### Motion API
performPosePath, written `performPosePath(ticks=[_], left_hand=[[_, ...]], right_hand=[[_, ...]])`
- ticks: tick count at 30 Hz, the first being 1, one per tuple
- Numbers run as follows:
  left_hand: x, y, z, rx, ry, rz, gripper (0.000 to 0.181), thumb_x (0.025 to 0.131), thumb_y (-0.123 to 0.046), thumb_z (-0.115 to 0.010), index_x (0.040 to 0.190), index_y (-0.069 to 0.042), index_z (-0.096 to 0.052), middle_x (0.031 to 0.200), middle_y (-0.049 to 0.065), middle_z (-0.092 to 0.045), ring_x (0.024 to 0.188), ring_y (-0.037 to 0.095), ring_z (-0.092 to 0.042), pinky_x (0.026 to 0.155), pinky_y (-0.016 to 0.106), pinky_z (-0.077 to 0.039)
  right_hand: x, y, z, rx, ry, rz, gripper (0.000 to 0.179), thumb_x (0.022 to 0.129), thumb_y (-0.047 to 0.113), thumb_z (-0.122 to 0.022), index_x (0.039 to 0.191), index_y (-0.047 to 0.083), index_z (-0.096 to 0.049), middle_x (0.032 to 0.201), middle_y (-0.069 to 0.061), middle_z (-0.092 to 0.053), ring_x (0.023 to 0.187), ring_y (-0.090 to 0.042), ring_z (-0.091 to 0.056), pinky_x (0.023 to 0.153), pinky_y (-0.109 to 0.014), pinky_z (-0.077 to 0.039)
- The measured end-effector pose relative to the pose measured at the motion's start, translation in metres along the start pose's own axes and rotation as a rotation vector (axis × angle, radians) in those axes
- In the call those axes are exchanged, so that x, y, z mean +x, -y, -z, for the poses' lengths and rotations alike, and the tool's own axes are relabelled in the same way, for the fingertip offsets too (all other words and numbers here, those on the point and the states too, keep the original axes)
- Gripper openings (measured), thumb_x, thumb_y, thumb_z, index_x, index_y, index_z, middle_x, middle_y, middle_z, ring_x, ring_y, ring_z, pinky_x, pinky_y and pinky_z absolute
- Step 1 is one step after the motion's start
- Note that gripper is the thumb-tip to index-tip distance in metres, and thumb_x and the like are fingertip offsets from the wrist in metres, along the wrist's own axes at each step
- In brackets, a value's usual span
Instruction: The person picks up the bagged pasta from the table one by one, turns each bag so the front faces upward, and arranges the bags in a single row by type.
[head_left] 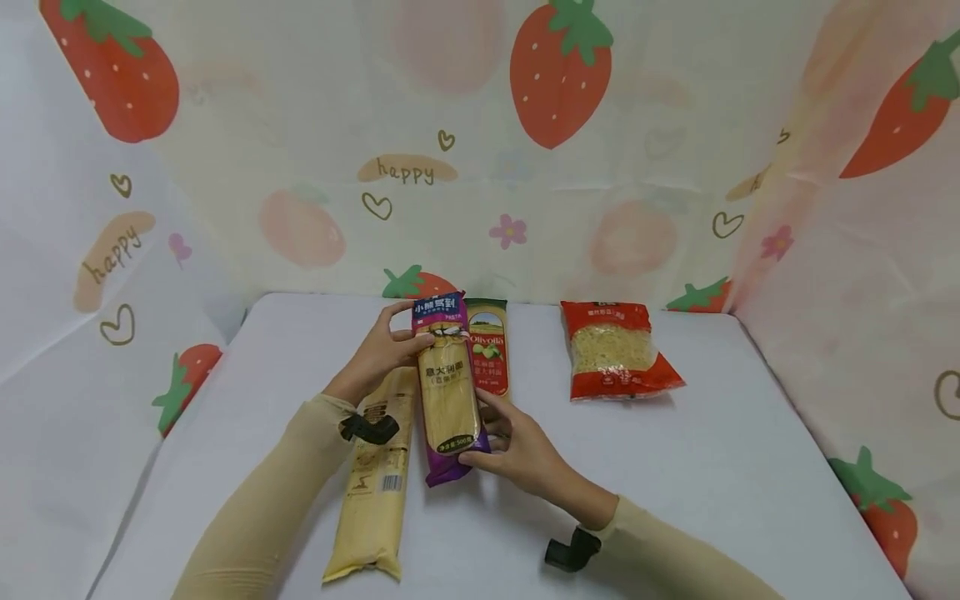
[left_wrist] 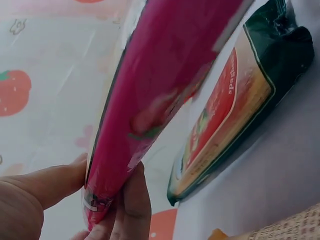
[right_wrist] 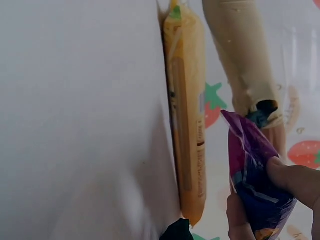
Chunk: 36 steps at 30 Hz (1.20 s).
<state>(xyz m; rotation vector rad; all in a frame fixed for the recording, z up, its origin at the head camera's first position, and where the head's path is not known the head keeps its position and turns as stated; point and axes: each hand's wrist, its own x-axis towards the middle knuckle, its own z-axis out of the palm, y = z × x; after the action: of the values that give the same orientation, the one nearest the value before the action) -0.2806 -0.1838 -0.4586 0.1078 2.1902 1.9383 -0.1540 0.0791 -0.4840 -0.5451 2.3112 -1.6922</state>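
Both hands hold a purple and blue packet of spaghetti (head_left: 450, 383) above the table, its clear front turned up. My left hand (head_left: 382, 354) grips its upper left edge, thumb on the front; in the left wrist view the thumb and fingers pinch the magenta side. Lower down, my right hand (head_left: 521, 450) holds the right side near the bottom end, and the right wrist view shows thumb and fingers on the purple end (right_wrist: 260, 185). A yellow pasta packet (head_left: 378, 483) lies beneath the left wrist. Behind the held packet lies a green and red spaghetti packet (head_left: 489, 350), partly hidden.
A red bag of pasta (head_left: 615, 350) lies at the back right of the white table (head_left: 675, 483). Sheets printed with strawberries (head_left: 562, 83) stand around the back and sides. Black camera mounts (head_left: 573, 550) sit on both wrists.
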Motion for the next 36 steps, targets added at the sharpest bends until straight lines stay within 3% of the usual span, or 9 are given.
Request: performPosePath(ticks=[5, 10, 14, 19, 24, 36], left_hand=[[0.012, -0.001, 0.003, 0.017, 0.015, 0.025, 0.089, 0.107, -0.022, -0.071, 0.173, -0.013, -0.011, 0.164, 0.033, -0.038, 0.132, 0.047, -0.062, 0.104, 0.05, -0.058], [0.026, -0.006, 0.007, 0.006, 0.063, 0.037, 0.089, 0.109, -0.019, -0.067, 0.173, -0.008, -0.006, 0.164, 0.034, -0.036, 0.139, 0.048, -0.055, 0.112, 0.052, -0.052], [0.037, -0.009, 0.008, 0.006, 0.1, 0.049, 0.091, 0.108, -0.015, -0.068, 0.173, -0.007, -0.004, 0.167, 0.034, -0.031, 0.145, 0.049, -0.049, 0.117, 0.055, -0.046], [0.051, -0.007, 0.008, 0.024, 0.101, 0.067, 0.091, 0.106, -0.014, -0.07, 0.173, -0.007, -0.008, 0.171, 0.032, -0.023, 0.149, 0.046, -0.045, 0.118, 0.055, -0.045], [0.066, -0.002, 0.008, 0.069, 0.096, 0.087, 0.089, 0.107, -0.015, -0.069, 0.173, -0.006, -0.011, 0.172, 0.03, -0.023, 0.148, 0.044, -0.047, 0.117, 0.053, -0.047], [0.086, 0.007, 0.01, 0.117, 0.11, 0.104, 0.085, 0.11, -0.012, -0.063, 0.172, -0.003, -0.007, 0.168, 0.032, -0.031, 0.144, 0.045, -0.051, 0.118, 0.054, -0.046]], right_hand=[[0.009, -0.001, -0.002, -0.049, -0.015, 0.012, 0.094, 0.089, 0.014, -0.091, 0.167, 0.01, -0.039, 0.14, -0.015, -0.065, 0.111, -0.025, -0.071, 0.09, -0.03, -0.063], [0.022, -0.001, 0.0, -0.053, -0.001, 0.018, 0.093, 0.09, 0.011, -0.09, 0.167, 0.008, -0.037, 0.144, -0.016, -0.062, 0.113, -0.027, -0.072, 0.09, -0.031, -0.063], [0.031, -0.002, 0.001, -0.046, -0.009, -0.004, 0.092, 0.091, 0.012, -0.089, 0.166, 0.007, -0.037, 0.143, -0.016, -0.063, 0.115, -0.027, -0.071, 0.09, -0.031, -0.063], [0.042, -0.005, 0.001, -0.076, -0.032, -0.027, 0.092, 0.091, 0.014, -0.09, 0.166, 0.006, -0.037, 0.146, -0.018, -0.063, 0.119, -0.03, -0.07, 0.092, -0.033, -0.063], [0.052, -0.008, 0.002, -0.1, -0.039, -0.041, 0.092, 0.091, 0.013, -0.089, 0.166, 0.005, -0.037, 0.149, -0.018, -0.061, 0.124, -0.031, -0.068, 0.094, -0.035, -0.062], [0.072, -0.009, -0.002, -0.205, -0.046, -0.087, 0.089, 0.093, 0.021, -0.088, 0.165, 0.004, -0.039, 0.127, -0.014, -0.068, 0.11, -0.024, -0.068, 0.092, -0.038, -0.062]])
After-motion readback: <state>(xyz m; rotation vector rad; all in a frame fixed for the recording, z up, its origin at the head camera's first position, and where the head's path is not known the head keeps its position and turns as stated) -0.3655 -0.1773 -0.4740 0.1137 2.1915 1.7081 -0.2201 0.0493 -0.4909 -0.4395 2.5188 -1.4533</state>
